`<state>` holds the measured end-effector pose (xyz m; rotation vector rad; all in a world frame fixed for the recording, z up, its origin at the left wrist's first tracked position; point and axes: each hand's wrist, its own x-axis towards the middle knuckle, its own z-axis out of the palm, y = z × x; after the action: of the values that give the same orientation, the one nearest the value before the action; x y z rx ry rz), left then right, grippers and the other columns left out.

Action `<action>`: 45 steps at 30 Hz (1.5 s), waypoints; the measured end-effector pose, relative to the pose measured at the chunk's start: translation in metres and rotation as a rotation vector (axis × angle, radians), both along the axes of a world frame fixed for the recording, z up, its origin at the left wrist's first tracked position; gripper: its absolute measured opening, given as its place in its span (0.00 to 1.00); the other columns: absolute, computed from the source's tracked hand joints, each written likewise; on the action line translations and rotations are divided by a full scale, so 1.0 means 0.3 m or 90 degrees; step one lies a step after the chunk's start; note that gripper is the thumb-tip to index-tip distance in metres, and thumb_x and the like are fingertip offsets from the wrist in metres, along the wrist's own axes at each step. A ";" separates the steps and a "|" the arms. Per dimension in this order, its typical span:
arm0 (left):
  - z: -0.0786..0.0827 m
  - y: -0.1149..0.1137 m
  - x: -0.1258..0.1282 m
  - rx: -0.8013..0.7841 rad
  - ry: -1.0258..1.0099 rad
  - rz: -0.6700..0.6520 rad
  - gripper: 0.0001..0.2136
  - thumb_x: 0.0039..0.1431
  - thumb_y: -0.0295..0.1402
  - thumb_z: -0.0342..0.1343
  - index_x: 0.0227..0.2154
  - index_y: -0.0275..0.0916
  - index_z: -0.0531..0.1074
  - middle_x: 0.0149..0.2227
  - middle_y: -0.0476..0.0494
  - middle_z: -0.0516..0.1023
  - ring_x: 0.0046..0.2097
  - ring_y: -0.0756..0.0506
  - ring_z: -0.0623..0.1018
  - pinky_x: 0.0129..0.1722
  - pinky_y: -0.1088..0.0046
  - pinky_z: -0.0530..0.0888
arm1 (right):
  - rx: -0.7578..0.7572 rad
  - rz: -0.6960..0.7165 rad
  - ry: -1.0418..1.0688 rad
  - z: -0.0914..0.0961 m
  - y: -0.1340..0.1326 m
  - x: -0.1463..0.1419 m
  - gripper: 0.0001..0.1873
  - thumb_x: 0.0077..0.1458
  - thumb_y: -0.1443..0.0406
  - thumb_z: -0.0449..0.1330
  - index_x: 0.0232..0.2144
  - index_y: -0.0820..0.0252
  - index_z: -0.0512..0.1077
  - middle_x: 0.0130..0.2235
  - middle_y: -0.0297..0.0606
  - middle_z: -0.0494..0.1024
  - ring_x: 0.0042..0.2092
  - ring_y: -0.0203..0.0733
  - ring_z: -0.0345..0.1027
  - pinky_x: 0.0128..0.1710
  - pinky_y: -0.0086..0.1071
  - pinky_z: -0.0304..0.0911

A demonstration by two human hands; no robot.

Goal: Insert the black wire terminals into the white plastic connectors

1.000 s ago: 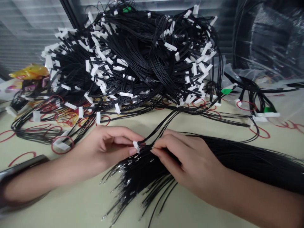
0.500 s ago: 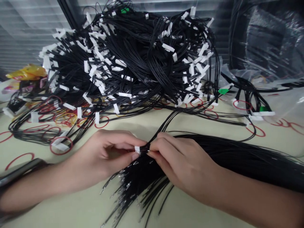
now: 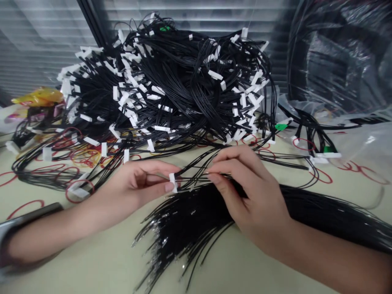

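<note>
Our left hand (image 3: 137, 183) pinches a white connector (image 3: 173, 183); our right hand (image 3: 248, 192), just beside that connector, pinches thin black wires (image 3: 196, 175). A bundle of unfitted wires (image 3: 190, 216) lies in front of it, a far bigger connectored heap (image 3: 171, 90) behind it.

Heap of thin black insulated wires (image 3: 171, 81) — flecked throughout with small white plastic connectors (image 3: 173, 182). Loose bundle of black wires (image 3: 190, 220) shows silver metal terminals (image 3: 153, 228) at its tips. Thin red rubber bands (image 3: 79, 192) and amber rubber bands (image 3: 87, 157) mark the pale cream tabletop (image 3: 92, 265). One bright green connector (image 3: 281, 127) stands out — also a yellow foil packet (image 3: 38, 98). Grey horizontal stripes cover the slatted window blind (image 3: 39, 49).
</note>
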<state>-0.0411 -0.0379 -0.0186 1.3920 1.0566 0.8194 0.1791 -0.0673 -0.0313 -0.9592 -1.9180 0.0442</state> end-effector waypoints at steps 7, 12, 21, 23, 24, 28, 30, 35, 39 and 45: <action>-0.009 0.004 -0.010 -0.037 -0.036 -0.032 0.12 0.48 0.20 0.67 0.35 0.40 0.83 0.30 0.53 0.88 0.32 0.53 0.85 0.34 0.88 0.78 | -0.048 0.056 -0.078 -0.023 -0.024 -0.014 0.11 0.66 0.71 0.54 0.32 0.61 0.73 0.28 0.32 0.72 0.27 0.30 0.65 0.26 0.26 0.61; -0.026 0.005 -0.019 -0.026 -0.055 -0.068 0.11 0.51 0.20 0.67 0.36 0.40 0.83 0.31 0.51 0.88 0.33 0.52 0.86 0.36 0.86 0.79 | -0.112 0.043 -0.060 -0.035 -0.021 -0.018 0.11 0.62 0.69 0.58 0.27 0.61 0.71 0.24 0.27 0.70 0.22 0.27 0.60 0.22 0.24 0.55; -0.021 -0.004 -0.018 -0.011 -0.028 -0.080 0.13 0.50 0.19 0.66 0.36 0.41 0.83 0.31 0.52 0.88 0.33 0.53 0.85 0.34 0.89 0.78 | -0.178 0.034 -0.049 -0.037 -0.027 -0.026 0.07 0.59 0.72 0.60 0.28 0.62 0.74 0.21 0.25 0.74 0.20 0.25 0.63 0.22 0.21 0.55; -0.019 -0.001 -0.012 0.002 -0.008 -0.082 0.12 0.49 0.19 0.66 0.35 0.41 0.83 0.31 0.52 0.88 0.33 0.53 0.86 0.33 0.89 0.78 | -0.172 0.032 -0.057 -0.039 -0.026 -0.027 0.07 0.58 0.72 0.60 0.28 0.63 0.74 0.21 0.26 0.73 0.20 0.25 0.63 0.21 0.21 0.55; -0.017 0.000 -0.010 0.011 0.003 -0.082 0.12 0.49 0.19 0.66 0.35 0.41 0.82 0.31 0.52 0.88 0.33 0.53 0.86 0.33 0.89 0.78 | -0.164 0.032 -0.061 -0.040 -0.024 -0.027 0.07 0.58 0.72 0.60 0.27 0.64 0.75 0.21 0.26 0.73 0.20 0.25 0.63 0.21 0.21 0.55; -0.012 -0.002 -0.009 0.029 0.019 -0.078 0.11 0.50 0.21 0.65 0.34 0.42 0.82 0.30 0.53 0.88 0.33 0.52 0.86 0.34 0.89 0.78 | -0.131 0.035 -0.068 -0.045 -0.020 -0.027 0.08 0.56 0.73 0.60 0.25 0.64 0.75 0.20 0.25 0.70 0.20 0.25 0.59 0.20 0.23 0.53; -0.013 -0.005 -0.011 0.031 0.025 -0.081 0.10 0.50 0.22 0.65 0.34 0.43 0.82 0.31 0.53 0.88 0.33 0.52 0.86 0.34 0.89 0.78 | -0.118 0.045 -0.062 -0.047 -0.021 -0.027 0.09 0.55 0.73 0.59 0.24 0.64 0.74 0.20 0.25 0.69 0.20 0.25 0.58 0.21 0.23 0.53; -0.016 -0.011 -0.017 0.032 0.046 -0.080 0.10 0.50 0.23 0.65 0.34 0.43 0.82 0.31 0.53 0.88 0.34 0.52 0.86 0.34 0.89 0.78 | -0.098 0.058 -0.073 -0.051 -0.024 -0.026 0.10 0.56 0.74 0.59 0.24 0.64 0.74 0.20 0.24 0.68 0.21 0.26 0.56 0.22 0.25 0.53; -0.012 -0.015 -0.015 0.033 0.060 -0.066 0.10 0.49 0.23 0.65 0.34 0.43 0.82 0.30 0.52 0.88 0.33 0.51 0.86 0.33 0.87 0.79 | -0.080 0.072 -0.088 -0.054 -0.023 -0.027 0.11 0.59 0.73 0.57 0.25 0.64 0.75 0.21 0.26 0.69 0.22 0.27 0.58 0.23 0.27 0.55; -0.011 -0.015 -0.009 0.065 0.100 -0.066 0.08 0.49 0.25 0.65 0.32 0.42 0.83 0.26 0.51 0.86 0.29 0.50 0.85 0.27 0.88 0.77 | -0.049 0.071 -0.102 -0.051 -0.026 -0.026 0.13 0.60 0.73 0.56 0.24 0.64 0.74 0.21 0.26 0.68 0.21 0.28 0.57 0.22 0.29 0.53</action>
<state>-0.0437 -0.0423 -0.0221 1.6055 1.0642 0.7047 0.1712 -0.0750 -0.0467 -0.9299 -2.1295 0.1106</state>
